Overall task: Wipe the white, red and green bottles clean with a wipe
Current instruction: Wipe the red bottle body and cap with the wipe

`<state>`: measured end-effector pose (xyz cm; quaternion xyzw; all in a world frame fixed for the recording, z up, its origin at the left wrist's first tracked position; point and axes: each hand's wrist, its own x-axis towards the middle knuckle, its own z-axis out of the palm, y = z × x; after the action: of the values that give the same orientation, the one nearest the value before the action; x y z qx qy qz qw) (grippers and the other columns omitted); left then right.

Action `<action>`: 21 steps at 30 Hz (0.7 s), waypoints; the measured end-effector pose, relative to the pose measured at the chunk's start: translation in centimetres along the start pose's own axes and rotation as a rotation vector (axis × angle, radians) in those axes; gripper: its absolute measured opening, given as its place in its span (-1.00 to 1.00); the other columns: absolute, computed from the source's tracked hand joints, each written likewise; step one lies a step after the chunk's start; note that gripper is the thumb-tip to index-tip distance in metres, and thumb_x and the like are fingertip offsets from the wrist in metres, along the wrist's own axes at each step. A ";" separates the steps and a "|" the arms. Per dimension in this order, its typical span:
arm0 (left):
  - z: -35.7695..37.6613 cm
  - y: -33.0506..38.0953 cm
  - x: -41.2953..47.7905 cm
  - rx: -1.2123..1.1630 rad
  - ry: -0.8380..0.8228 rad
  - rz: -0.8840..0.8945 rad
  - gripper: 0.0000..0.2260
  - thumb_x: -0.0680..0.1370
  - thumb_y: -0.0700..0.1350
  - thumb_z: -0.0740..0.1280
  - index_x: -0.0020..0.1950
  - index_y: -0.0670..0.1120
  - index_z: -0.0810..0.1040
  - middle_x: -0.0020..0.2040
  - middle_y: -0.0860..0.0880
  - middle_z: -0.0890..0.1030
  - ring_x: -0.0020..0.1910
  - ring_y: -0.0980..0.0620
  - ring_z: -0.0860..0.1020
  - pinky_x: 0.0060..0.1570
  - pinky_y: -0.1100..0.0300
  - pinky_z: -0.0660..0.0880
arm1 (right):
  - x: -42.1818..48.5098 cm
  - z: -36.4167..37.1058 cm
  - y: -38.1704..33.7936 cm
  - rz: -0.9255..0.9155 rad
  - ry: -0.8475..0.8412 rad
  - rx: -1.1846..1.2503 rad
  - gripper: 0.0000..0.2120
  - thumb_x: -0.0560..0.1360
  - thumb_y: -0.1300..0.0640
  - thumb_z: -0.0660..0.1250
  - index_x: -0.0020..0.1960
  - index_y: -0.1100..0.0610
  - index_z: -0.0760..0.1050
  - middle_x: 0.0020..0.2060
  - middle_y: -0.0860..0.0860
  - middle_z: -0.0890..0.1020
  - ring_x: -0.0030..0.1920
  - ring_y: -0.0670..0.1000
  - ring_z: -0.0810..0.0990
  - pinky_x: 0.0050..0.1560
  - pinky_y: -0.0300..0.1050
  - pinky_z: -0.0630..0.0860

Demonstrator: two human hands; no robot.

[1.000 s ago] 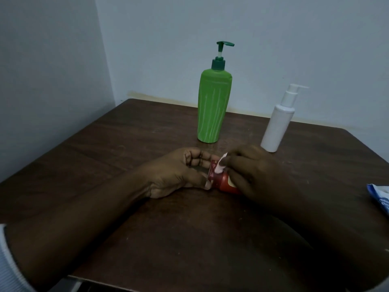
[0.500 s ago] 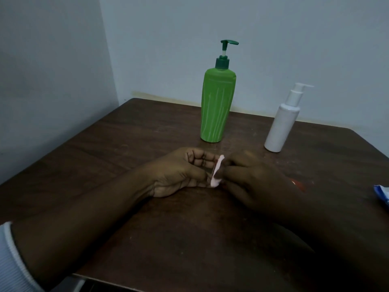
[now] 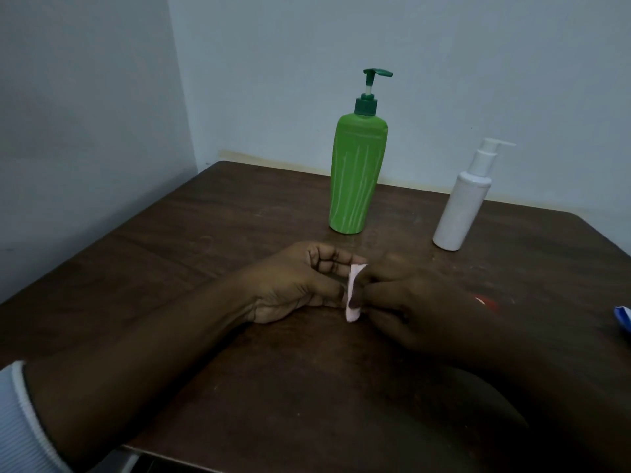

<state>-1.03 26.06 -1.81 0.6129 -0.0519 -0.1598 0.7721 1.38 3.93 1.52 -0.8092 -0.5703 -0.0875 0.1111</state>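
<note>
My right hand (image 3: 420, 302) covers nearly all of the red bottle (image 3: 487, 303); only a sliver shows past my knuckles. It also hides part of the wipe (image 3: 352, 303) it pinches. Whether my left hand (image 3: 300, 285) pinches the wipe or only touches its edge, I cannot tell. The blue-white packet (image 3: 623, 319) is cut by the right edge, my sleeve (image 3: 20, 421) by the left.

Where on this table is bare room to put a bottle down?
Widest bare patch: the table left of the green bottle and beyond the left hand. The near wood between the forearms is free. Crowded: the right side (white bottle, red bottle behind the right hand, blue packet).
</note>
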 end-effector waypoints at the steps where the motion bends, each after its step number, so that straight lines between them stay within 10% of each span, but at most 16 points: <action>1: -0.1 0.1 0.0 0.010 -0.003 -0.002 -0.53 0.43 -0.58 0.35 0.26 -0.23 0.64 0.17 -0.23 0.70 0.04 -0.07 0.72 0.02 0.07 0.68 | 0.3 0.1 0.2 0.033 0.035 -0.008 -0.84 0.53 0.16 0.36 0.07 0.01 0.65 0.05 -0.05 0.62 0.04 -0.12 0.50 0.03 -0.21 0.45; 11: 0.1 0.3 -0.3 0.024 0.024 -0.016 -0.55 0.45 -0.56 0.38 0.30 -0.27 0.59 0.28 -0.30 0.63 0.16 -0.16 0.66 0.13 -0.03 0.66 | 1.0 -0.3 0.8 0.276 0.139 0.003 -0.74 0.59 0.00 0.23 0.18 0.03 0.60 0.06 -0.05 0.62 0.06 -0.05 0.56 0.09 -0.05 0.53; 16: 0.4 0.7 -0.4 0.080 0.065 -0.022 -0.53 0.41 -0.56 0.41 0.26 -0.22 0.63 0.22 -0.24 0.68 0.16 -0.16 0.69 0.04 0.00 0.69 | -1.0 -3.5 3.3 0.469 -0.053 0.157 -0.83 0.51 -0.18 0.24 0.01 -0.17 0.52 -0.09 -0.21 0.61 -0.09 -0.25 0.61 -0.23 -0.38 0.47; 21: 0.4 0.6 -0.4 0.082 0.084 -0.020 -0.54 0.40 -0.57 0.41 0.22 -0.20 0.65 0.11 -0.17 0.73 0.04 -0.10 0.72 -0.11 0.11 0.68 | -5.5 -7.0 6.9 0.601 -0.268 0.414 -0.94 0.50 -0.02 0.39 -0.07 -0.18 0.61 -0.04 -0.21 0.69 0.01 -0.21 0.65 0.01 -0.12 0.59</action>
<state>-1.41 25.95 -1.14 0.6508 -0.0197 -0.1395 0.7460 5.93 -5.29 6.24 -0.9049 -0.3230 0.1722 0.2171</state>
